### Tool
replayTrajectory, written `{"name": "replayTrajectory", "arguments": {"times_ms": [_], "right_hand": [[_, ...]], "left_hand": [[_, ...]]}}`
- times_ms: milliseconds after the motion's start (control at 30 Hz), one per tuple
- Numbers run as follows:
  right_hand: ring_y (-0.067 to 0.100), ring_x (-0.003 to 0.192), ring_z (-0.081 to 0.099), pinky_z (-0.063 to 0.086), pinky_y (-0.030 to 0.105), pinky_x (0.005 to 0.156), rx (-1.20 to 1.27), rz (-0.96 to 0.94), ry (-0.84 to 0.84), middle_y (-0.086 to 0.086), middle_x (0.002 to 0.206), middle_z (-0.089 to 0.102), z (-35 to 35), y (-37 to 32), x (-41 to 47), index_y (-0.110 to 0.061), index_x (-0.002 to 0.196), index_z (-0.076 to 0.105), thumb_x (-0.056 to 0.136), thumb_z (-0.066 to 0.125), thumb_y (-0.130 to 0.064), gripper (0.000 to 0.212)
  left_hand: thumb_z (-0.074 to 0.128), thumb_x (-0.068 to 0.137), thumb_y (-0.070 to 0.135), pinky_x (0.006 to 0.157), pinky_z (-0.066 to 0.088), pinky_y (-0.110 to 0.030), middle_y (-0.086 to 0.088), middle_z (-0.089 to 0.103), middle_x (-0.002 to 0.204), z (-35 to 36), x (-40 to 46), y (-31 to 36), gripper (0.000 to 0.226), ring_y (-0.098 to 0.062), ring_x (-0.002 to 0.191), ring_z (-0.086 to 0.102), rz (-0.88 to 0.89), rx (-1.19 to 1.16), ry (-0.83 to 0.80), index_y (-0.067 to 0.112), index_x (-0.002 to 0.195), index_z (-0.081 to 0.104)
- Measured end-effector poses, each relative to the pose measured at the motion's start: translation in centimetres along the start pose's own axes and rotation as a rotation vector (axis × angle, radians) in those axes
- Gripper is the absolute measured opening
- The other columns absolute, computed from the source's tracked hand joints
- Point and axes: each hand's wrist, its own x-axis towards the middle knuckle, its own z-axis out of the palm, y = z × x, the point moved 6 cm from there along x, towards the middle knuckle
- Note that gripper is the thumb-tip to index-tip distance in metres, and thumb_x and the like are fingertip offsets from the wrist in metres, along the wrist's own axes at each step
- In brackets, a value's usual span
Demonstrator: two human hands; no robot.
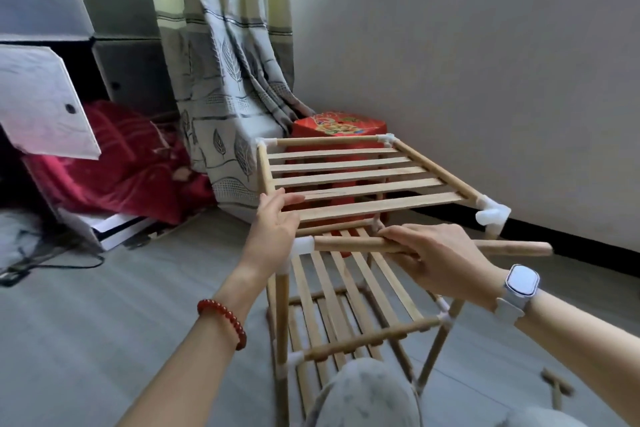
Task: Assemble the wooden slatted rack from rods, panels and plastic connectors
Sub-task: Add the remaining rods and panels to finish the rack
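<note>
A wooden slatted rack point(349, 319) with white plastic connectors stands on the floor in front of me. Its top slatted panel point(360, 184) is raised and tilted, its near edge lifted. My left hand point(277, 222) rests with straight fingers on the near left corner of that panel. My right hand point(440, 260) grips a wooden rod point(349, 244) that lies across the front. The rod's left end sits in a white corner connector point(304, 245); its right end point(533, 248) sticks out free. Another white connector point(491, 213) sits on the panel's near right corner.
A red box point(337, 126) stands behind the rack beside a grey leaf-print curtain point(225, 87). A red blanket point(121, 163) and an open cabinet point(41, 97) are at the left. Loose wooden pieces point(556, 388) lie on the floor at the right. My knee point(367, 395) is below the rack.
</note>
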Motion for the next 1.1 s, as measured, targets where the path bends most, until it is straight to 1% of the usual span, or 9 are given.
{"name": "replayTrajectory", "arguments": {"times_ms": [200,433,567,700,800,900,967,1033,1100], "right_hand": [[0.007,0.061,0.061,0.054,0.027,0.054,0.041,0.002,-0.046,-0.01,0.083,0.068,0.9,0.5,0.7,-0.021,0.112,0.066,0.087,0.063,-0.028,0.025],[0.006,0.043,0.052,0.038,0.017,0.035,-0.023,-0.156,0.047,-0.011,0.064,0.064,0.6,-1.1,2.5,-0.02,0.091,0.07,0.081,0.064,-0.037,0.021],[0.007,0.041,0.044,0.025,0.012,0.04,-0.014,-0.195,-0.043,-0.009,0.059,0.059,1.3,-1.8,3.7,-0.019,0.089,0.067,0.085,0.061,-0.041,0.023],[0.008,0.046,0.044,0.036,0.018,0.044,0.075,-0.166,-0.11,-0.008,0.062,0.06,2.1,-2.0,4.6,-0.02,0.092,0.066,0.089,0.056,-0.043,0.026],[0.005,0.052,0.049,0.041,0.015,0.05,0.095,-0.126,-0.161,-0.011,0.066,0.058,2.4,-1.9,5.0,-0.025,0.098,0.064,0.089,0.051,-0.049,0.028],[0.004,0.055,0.051,0.043,0.013,0.054,0.093,-0.085,-0.21,-0.012,0.068,0.057,2.8,-2.0,4.6,-0.026,0.101,0.063,0.089,0.044,-0.052,0.035],[0.005,0.06,0.055,0.047,0.016,0.057,0.12,-0.066,-0.228,-0.01,0.074,0.062,2.6,-2.1,4.3,-0.026,0.106,0.063,0.089,0.034,-0.055,0.044],[0.005,0.072,0.058,0.05,0.02,0.065,0.211,-0.017,-0.201,-0.01,0.085,0.065,1.7,-1.0,3.8,-0.025,0.111,0.064,0.09,0.029,-0.053,0.05],[0.006,0.085,0.058,0.05,0.026,0.074,0.271,0.059,-0.061,-0.009,0.094,0.065,0.1,1.6,2.7,-0.02,0.11,0.067,0.094,0.039,-0.041,0.038]], "left_hand": [[0.04,0.099,0.016,0.118,0.011,-0.043,0.012,0.03,0.147,0.4,0.5,-0.6,0.026,-0.008,0.143,0.009,-0.036,-0.163,0.0,0.028,0.11,0.06],[0.04,0.097,0.036,0.104,0.037,-0.048,-0.002,0.044,0.141,0.1,0.3,-0.4,0.034,-0.022,0.135,0.033,-0.169,-0.503,-0.033,0.02,0.115,0.064],[0.041,0.095,0.04,0.11,0.029,-0.051,-0.003,0.047,0.137,0.0,0.2,-0.1,0.035,-0.022,0.13,0.039,-0.18,-0.464,0.011,0.02,0.107,0.066],[0.033,0.091,0.052,0.113,0.02,-0.051,0.0,0.044,0.139,-0.3,0.3,-0.5,0.044,-0.021,0.134,0.033,-0.153,-0.383,0.024,0.025,0.104,0.066],[0.034,0.096,0.043,0.115,0.019,-0.044,0.004,0.047,0.136,-0.6,0.3,-0.7,0.037,-0.01,0.132,0.035,-0.144,-0.345,0.021,0.026,0.102,0.067],[0.048,0.095,0.026,0.103,0.034,-0.024,0.005,0.05,0.124,-0.6,0.4,-0.1,0.019,0.003,0.112,0.047,-0.087,-0.157,0.017,0.027,0.095,0.067],[0.054,0.092,0.024,0.105,0.036,-0.034,0.006,0.05,0.117,-0.9,0.9,0.1,0.009,-0.008,0.117,0.046,-0.031,0.214,0.044,0.026,0.095,0.062],[0.052,0.092,0.03,0.112,0.023,-0.045,0.008,0.049,0.118,-0.5,1.5,0.9,0.014,-0.015,0.13,0.033,0.027,0.596,0.048,0.025,0.103,0.059],[0.049,0.092,0.035,0.115,0.012,-0.047,0.01,0.049,0.121,0.7,1.5,2.5,0.023,-0.014,0.133,0.029,0.162,0.763,0.072,0.025,0.111,0.058]]}}
